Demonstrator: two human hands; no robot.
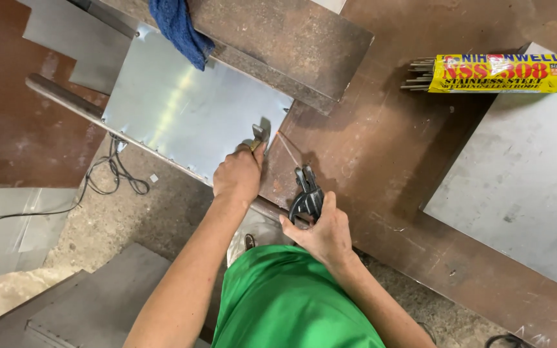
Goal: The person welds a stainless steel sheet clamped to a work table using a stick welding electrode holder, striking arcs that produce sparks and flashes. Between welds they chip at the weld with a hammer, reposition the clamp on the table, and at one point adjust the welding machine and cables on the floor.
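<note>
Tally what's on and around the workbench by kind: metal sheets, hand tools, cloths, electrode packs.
Shiny metal sheets: 2, one under the left hand at, one at
Hand tools: 2, a small clamp tool and a black electrode holder in the right hand
Blue cloths: 1
Electrode packs: 1
Total: 6

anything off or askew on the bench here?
Mostly tidy. The blue rag is slumped over the top edge of the shiny metal sheet, and the sheet overhangs the bench edge above the floor. The left hand presses a small clamp-like tool at its corner; the right hand grips the black electrode holder.
</note>
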